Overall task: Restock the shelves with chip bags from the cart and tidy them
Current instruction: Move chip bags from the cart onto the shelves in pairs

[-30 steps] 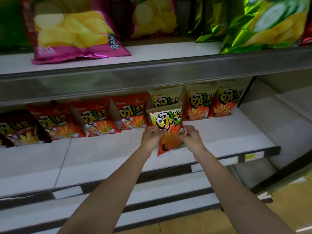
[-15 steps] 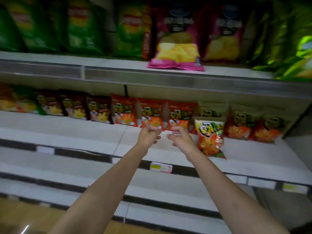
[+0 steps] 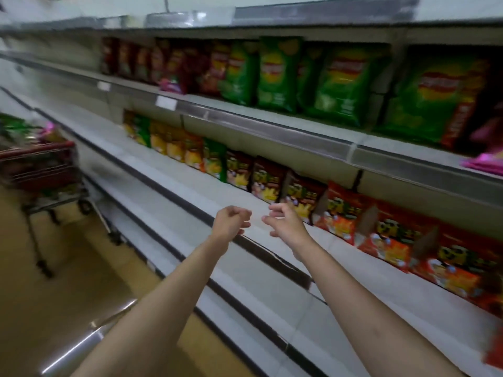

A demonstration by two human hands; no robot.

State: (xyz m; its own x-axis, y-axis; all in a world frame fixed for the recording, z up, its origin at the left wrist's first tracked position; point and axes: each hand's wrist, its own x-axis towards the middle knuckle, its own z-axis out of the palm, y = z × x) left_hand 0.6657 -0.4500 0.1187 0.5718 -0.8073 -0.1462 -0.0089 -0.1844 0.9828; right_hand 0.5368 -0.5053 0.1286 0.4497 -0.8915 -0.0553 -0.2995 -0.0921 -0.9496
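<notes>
Reaching out over the white metal shelf [image 3: 168,197], both bare hands hold nothing. The left hand [image 3: 231,220] has its fingers curled loosely into the palm; the right hand [image 3: 285,221], just beside it, has its fingers spread and relaxed. Beyond the right hand's fingertips stands a row of dark brown snack bags [image 3: 268,179], with glossy red-orange snack bags [image 3: 386,232] lined up further to its right. Above both hands, tall green chip bags [image 3: 277,74] fill the upper shelf. Well off to the left of the left hand stands the red wire shopping cart [image 3: 46,170], blurred, with bags heaped inside.
</notes>
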